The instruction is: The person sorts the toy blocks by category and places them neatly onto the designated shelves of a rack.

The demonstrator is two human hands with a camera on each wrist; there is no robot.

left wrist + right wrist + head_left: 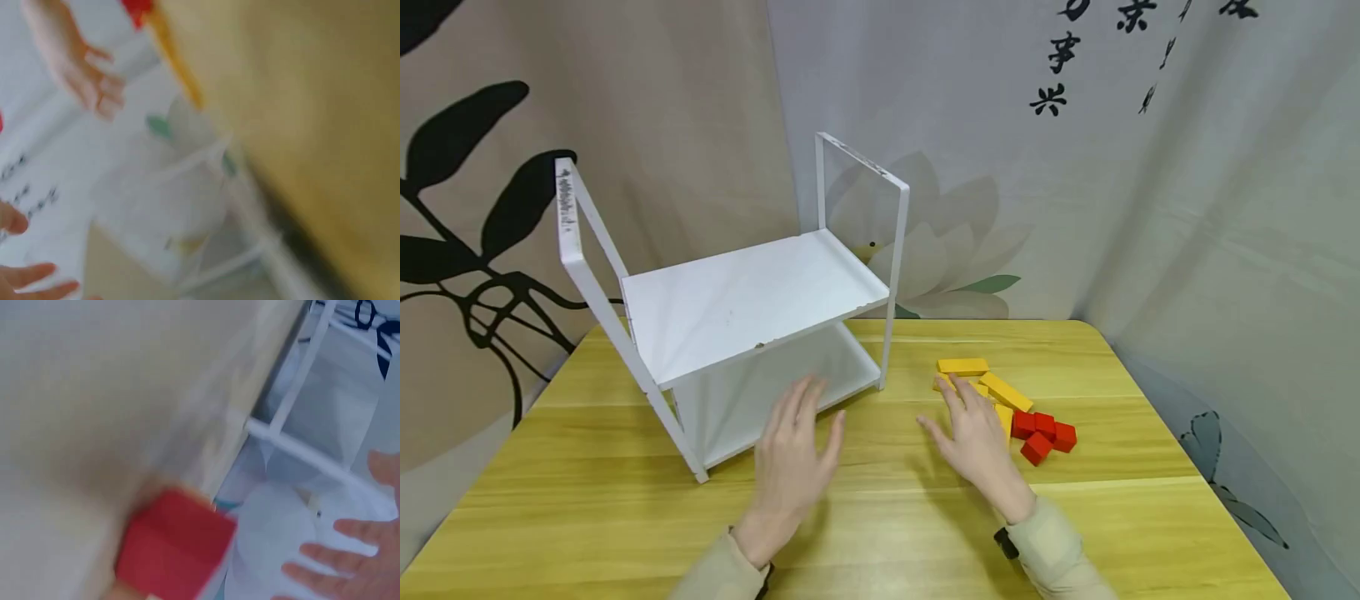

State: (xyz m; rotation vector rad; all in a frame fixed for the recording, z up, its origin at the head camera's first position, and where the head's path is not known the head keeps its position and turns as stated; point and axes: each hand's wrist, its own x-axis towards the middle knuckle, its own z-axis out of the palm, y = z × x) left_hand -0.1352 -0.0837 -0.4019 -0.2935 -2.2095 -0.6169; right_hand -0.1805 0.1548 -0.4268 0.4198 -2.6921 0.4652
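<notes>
My right hand [977,442] is beside a small group of blocks, its fingers spread and its fingertips overlapping the yellow blocks [1006,392] in the head view. It grips nothing. Several red cubes [1037,437] lie together just right of that hand; one red cube [178,544] looms large and blurred in the right wrist view. My left hand [793,462], fingers extended and thumb apart, is in front of a white two-tier shelf [752,300] and overlaps its lower tier in the head view. Nothing is in the left hand. Part of the yellow group is hidden behind the right hand.
The shelf stands at an angle on the left of the wooden table [880,533], with an upright white frame at each end. Printed curtains [955,83] hang behind the table and along its right side.
</notes>
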